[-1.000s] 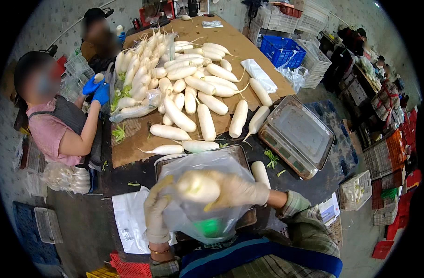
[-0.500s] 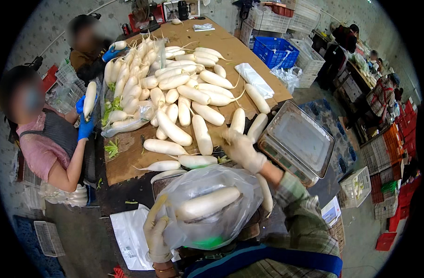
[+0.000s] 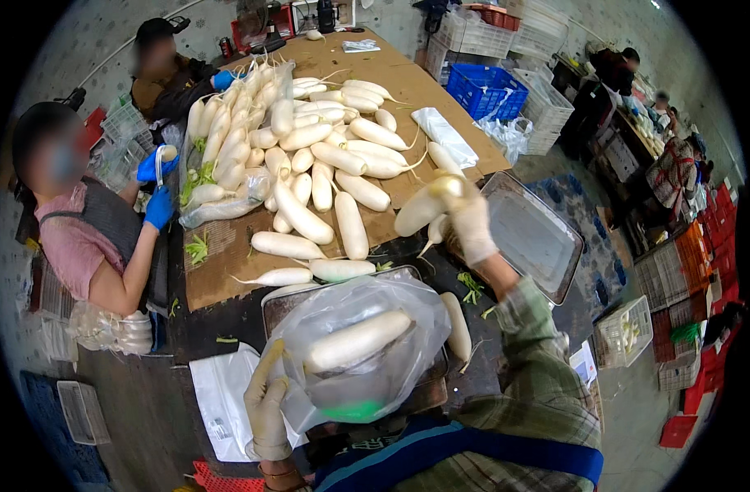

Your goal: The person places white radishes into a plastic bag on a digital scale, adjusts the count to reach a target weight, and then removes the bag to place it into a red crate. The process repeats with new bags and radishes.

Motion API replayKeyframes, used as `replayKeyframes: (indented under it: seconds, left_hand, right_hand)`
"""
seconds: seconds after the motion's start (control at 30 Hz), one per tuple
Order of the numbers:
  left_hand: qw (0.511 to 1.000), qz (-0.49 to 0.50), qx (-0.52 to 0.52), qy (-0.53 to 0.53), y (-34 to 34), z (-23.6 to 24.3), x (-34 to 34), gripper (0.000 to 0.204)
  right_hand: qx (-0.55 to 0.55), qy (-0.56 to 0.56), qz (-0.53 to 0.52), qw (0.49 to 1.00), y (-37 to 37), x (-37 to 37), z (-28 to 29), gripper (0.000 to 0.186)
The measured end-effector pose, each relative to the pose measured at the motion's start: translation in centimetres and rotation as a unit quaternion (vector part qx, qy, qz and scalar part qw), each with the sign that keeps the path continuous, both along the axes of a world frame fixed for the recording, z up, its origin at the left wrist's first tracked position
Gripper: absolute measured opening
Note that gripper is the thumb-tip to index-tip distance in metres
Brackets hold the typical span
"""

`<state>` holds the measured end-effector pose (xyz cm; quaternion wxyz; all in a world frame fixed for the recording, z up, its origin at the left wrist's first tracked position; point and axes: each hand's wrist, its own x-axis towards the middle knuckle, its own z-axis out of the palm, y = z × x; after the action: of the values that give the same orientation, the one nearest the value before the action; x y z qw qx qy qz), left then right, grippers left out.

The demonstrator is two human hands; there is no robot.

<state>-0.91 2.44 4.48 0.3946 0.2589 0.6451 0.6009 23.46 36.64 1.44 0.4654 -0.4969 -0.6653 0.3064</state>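
My gloved left hand [image 3: 266, 406] is closed on the left edge of a clear plastic bag [image 3: 428, 328]. One white radish [image 3: 358, 339] lies inside the bag, which rests on a metal-rimmed tray [image 3: 270, 310] in front of me. To the right of the heap, my gloved right hand [image 3: 473, 221] grips another white radish [image 3: 417, 211], slightly blurred and lifted from the table. Many more radishes [image 3: 362, 193] are piled across the cardboard-covered table [image 3: 424, 78]. A single radish [image 3: 456, 326] sits just right of the bag.
A metal-topped scale [image 3: 535, 230] stands to the right. White folded bags [image 3: 223, 402] lie at the near left, another stack [image 3: 446, 135] beyond the pile. Two co-workers in blue gloves [image 3: 159, 205] are at the left side. Blue and white crates [image 3: 485, 88] stand behind.
My right hand has closed on a radish and moved up and right with it. My left hand still holds the bag. The nearer co-worker has turned the radish in their hands.
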Motion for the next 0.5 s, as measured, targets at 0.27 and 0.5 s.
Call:
replayKeyframes:
  seconds: [0.27, 0.5]
  left_hand:
    - [0.999, -0.039, 0.012, 0.034, 0.2, 0.0, 0.6, 0.058]
    - [0.998, -0.052, 0.02, 0.01, 0.8, 0.9, 0.8, 0.056]
  right_hand:
    - [-0.125, 0.349, 0.178, 0.911, -13.9, 2.8, 7.6, 0.05]
    - [-0.263, 0.137, 0.336, 0.894, -20.5, -2.1, -2.1, 0.043]
